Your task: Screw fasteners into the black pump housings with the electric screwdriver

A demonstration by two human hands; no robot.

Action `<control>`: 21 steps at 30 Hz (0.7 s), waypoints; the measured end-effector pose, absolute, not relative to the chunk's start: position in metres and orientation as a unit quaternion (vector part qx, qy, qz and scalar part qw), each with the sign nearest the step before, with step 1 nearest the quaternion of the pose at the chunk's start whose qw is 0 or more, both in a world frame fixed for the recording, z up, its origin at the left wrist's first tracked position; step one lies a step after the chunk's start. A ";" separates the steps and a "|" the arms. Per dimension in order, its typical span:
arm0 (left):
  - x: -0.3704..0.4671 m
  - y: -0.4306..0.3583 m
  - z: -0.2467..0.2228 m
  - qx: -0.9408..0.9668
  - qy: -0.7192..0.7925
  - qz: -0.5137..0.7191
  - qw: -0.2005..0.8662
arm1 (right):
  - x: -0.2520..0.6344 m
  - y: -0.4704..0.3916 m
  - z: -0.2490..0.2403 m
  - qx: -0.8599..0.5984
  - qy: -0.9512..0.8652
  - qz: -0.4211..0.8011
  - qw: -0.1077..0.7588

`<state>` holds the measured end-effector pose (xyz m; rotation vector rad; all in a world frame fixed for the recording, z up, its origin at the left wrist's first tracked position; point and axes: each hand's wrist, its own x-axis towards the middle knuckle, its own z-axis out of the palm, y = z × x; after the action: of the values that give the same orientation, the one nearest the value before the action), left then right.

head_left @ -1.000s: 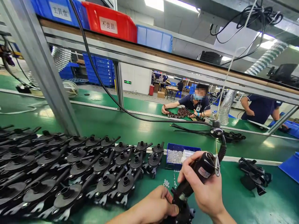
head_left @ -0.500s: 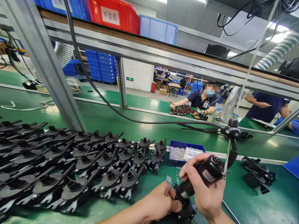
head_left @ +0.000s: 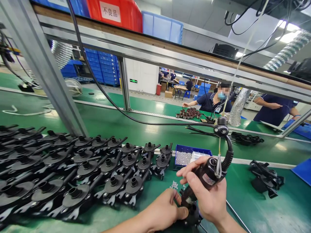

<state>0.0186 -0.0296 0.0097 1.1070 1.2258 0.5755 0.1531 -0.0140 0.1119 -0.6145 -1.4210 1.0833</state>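
Observation:
My right hand is wrapped round a black electric screwdriver that hangs from a cord and tilts down to the left. Its lower end meets a black round plastic part at the bottom of the view. My left hand grips that part from the left, thumb and fingers closed on its edge. The tip of the screwdriver is hidden behind the hands and the part. Small loose nuts lie on the green bench just beyond my left hand.
Rows of similar black plastic parts cover the bench at left. A blue bin of small metal pieces stands behind my hands. More black parts lie at right. A co-worker sits across the bench, beyond a metal frame.
The screwdriver has become more upright, its top and cord swinging left, with my right hand moving slightly left. My left hand stays on the black part.

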 end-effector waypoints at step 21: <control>0.033 -0.043 -0.050 0.600 0.351 0.428 0.578 | 0.174 -0.013 0.123 -0.178 -0.587 0.467 0.637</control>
<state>0.0328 -0.0433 -0.0499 1.4029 0.8215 1.0013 0.1738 -0.0125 0.1230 -0.4060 -1.3406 1.0664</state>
